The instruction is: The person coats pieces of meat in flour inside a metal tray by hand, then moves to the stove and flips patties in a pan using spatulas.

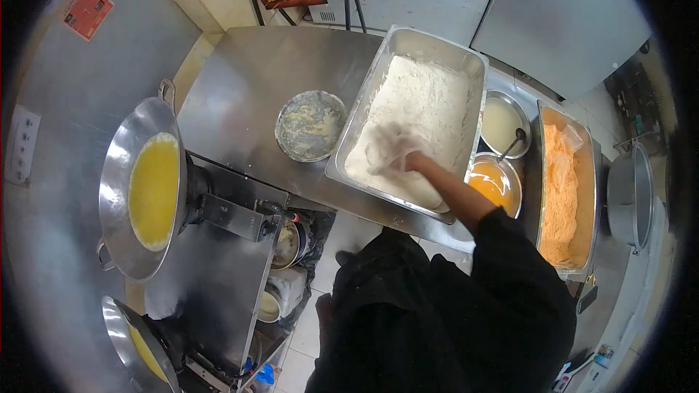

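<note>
My right hand is in the deep metal tray, at the near part of the white flour. It is coated with flour and smeared by motion, so its fingers and anything in them cannot be made out. My left hand hangs low beside my dark clothing; only a strip of skin shows, and its fingers are hidden. Left of the tray sits a round metal pan with floury residue inside.
To the right stand a bowl of pale liquid with a ladle, a bowl of orange liquid and a tray of orange powder. At left, a wok holds yellow oil on a burner; another wok is nearer.
</note>
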Available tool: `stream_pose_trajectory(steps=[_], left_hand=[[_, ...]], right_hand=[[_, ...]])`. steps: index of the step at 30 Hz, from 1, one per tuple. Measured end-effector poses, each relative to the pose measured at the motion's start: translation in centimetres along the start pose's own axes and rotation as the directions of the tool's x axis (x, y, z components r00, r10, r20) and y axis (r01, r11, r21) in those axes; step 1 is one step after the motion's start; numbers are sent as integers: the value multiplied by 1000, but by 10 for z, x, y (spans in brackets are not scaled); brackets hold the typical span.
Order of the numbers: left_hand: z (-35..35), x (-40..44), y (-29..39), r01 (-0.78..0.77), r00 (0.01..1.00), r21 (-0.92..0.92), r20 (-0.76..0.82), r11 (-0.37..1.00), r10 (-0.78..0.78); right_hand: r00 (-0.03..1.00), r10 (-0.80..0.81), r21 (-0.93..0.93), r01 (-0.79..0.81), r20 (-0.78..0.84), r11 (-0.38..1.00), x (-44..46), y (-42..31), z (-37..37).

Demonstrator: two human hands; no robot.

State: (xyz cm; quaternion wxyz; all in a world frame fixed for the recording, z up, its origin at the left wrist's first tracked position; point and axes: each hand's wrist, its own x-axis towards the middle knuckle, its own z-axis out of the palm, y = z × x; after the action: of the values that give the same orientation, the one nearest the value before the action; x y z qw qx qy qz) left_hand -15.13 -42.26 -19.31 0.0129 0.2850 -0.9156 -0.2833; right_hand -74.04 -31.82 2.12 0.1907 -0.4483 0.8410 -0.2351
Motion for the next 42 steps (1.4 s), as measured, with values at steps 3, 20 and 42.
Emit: stream_pose_trajectory(steps=[3, 20, 42], left_hand=[[-10, 12, 11, -16, 999, -25, -36, 1000, 16], [28, -36, -6, -9, 1000, -18, 15, 1000, 10], [27, -35, -36, -239, 966, -25, -109, 971, 235]], right_hand=[[988, 65, -573, -136, -143, 808, -4, -72, 7], [932, 141, 213, -220, 332, 952, -16, 3, -52], [968, -76, -78, 97, 239, 992, 51, 18, 20]])
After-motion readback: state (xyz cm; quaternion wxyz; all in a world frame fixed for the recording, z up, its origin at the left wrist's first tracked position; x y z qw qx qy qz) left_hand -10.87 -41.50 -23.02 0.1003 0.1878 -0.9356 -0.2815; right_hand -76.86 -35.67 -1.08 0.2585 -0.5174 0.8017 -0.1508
